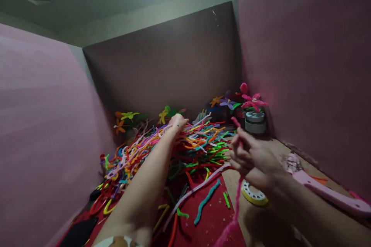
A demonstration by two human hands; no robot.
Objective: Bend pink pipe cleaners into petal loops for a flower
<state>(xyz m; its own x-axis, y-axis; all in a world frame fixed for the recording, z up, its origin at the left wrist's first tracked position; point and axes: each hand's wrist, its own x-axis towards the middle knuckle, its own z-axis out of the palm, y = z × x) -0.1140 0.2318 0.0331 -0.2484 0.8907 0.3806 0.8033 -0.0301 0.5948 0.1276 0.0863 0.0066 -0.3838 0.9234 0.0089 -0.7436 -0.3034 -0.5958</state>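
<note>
Grasping a pink pipe cleaner over the desk, head view: your right hand, curled tight round its stem. Your left hand: at the multicoloured pile of pipe cleaners; whether gripping, cannot tell. Handling: likely light, soft, bendable; hold mid-stem. Writing: none legible.

So my pipe cleaner heap is in the middle, flowers behind it, tape roll near right, pot far right.
</note>
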